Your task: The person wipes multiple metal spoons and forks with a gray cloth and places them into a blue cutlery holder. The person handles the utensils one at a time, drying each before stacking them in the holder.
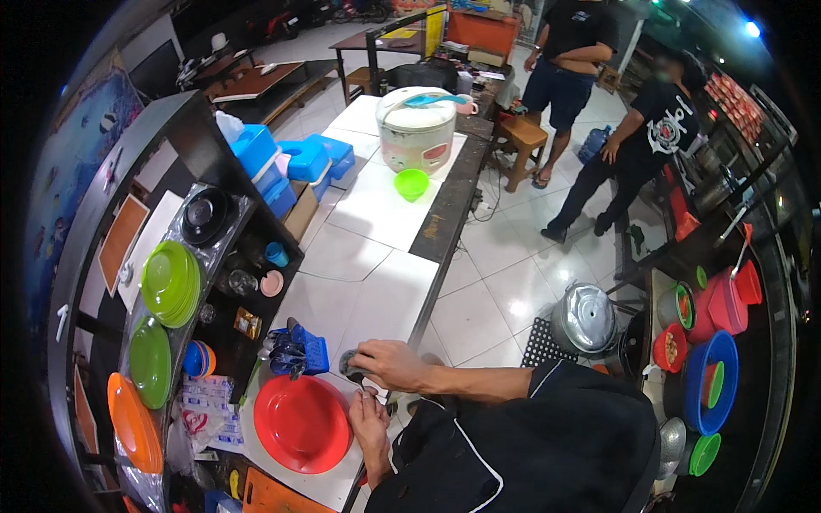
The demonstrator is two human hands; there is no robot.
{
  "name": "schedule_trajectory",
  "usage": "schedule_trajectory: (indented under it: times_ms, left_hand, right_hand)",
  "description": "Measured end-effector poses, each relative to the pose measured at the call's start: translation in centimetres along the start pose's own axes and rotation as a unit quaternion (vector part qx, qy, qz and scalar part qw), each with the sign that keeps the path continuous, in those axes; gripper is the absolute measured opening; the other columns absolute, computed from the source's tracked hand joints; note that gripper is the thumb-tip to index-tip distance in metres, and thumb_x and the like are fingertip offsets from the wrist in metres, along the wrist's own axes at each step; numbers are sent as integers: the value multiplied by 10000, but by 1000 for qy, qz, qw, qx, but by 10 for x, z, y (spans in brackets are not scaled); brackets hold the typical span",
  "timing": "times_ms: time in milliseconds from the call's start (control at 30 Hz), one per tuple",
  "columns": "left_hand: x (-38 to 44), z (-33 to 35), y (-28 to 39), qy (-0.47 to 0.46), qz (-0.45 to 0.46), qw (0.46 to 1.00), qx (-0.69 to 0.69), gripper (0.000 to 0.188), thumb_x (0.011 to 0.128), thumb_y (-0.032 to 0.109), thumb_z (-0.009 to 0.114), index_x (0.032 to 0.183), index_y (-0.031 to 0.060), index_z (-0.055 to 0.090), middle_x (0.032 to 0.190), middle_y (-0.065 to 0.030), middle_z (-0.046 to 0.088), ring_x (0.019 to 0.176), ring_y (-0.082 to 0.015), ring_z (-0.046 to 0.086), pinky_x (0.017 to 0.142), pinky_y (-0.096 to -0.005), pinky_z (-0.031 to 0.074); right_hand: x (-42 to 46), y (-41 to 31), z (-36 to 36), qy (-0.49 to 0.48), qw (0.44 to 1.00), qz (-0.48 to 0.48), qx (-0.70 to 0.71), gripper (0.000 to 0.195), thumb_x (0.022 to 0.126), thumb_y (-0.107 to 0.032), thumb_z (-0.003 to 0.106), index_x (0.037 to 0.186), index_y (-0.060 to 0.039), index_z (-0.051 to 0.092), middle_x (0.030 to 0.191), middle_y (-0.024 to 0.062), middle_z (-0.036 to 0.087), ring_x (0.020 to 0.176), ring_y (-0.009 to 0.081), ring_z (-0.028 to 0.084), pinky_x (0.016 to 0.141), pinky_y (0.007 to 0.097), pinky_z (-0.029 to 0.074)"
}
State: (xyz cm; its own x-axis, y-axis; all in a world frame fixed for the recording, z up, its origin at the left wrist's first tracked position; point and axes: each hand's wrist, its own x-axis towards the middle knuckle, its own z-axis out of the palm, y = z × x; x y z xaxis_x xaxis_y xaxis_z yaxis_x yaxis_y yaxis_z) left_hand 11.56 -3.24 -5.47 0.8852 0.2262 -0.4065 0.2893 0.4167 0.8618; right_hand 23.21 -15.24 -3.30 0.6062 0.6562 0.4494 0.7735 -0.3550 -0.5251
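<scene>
My left hand (369, 413) pinches the thin handle of a metal spoon (357, 378) beside the counter's edge. Just above it, my right hand (388, 364) grips a dark grey cloth (350, 364) against the spoon's bowl end, which is partly covered. Left of my hands lies a round red plastic plate or tray (301, 423) on the white-tiled counter (385, 301). A blue plastic basket (315, 353) full of spoons and other cutlery (288, 353) stands beyond the plate, close to my right hand.
A rice cooker (417, 138) and a green bowl (411, 185) stand farther along the counter. Stacked green plates (168, 282) and orange plates (133, 423) fill the left shelf. Two people (564, 58) stand across the floor. A large metal pot (584, 317) sits behind me.
</scene>
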Motion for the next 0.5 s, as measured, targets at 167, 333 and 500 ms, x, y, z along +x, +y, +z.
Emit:
schedule_trajectory:
  times_ms: [167, 333, 500]
  left_hand:
    - [4, 9, 1, -9, -15, 1000, -17, 179, 1073, 190, 415, 991, 71, 521, 589, 64, 311, 439, -35, 270, 388, -217, 214]
    - [2, 7, -2, 0, -22, 999, -33, 175, 1072, 184, 416, 998, 68, 524, 591, 62, 314, 440, -36, 273, 389, -221, 218]
    - [-2, -6, -10, 42, -43, 996, -63, 164, 1067, 174, 427, 1039, 62, 542, 630, 51, 367, 495, -41, 349, 427, -213, 258]
  right_hand:
    - [-2, 3, -1, 10, 999, 29, -25, 257, 790, -133, 682, 1029, -76, 605, 951, 85, 556, 890, 280, 619, 723, 403, 520]
    - [-3, 5, 6, -2, 1000, 26, -8, 287, 781, -151, 697, 1042, -75, 606, 958, 81, 563, 900, 291, 621, 737, 411, 522]
    - [7, 0, 13, -54, 997, 38, 38, 388, 718, -189, 756, 1070, -79, 633, 1008, 96, 612, 942, 307, 631, 786, 416, 527]
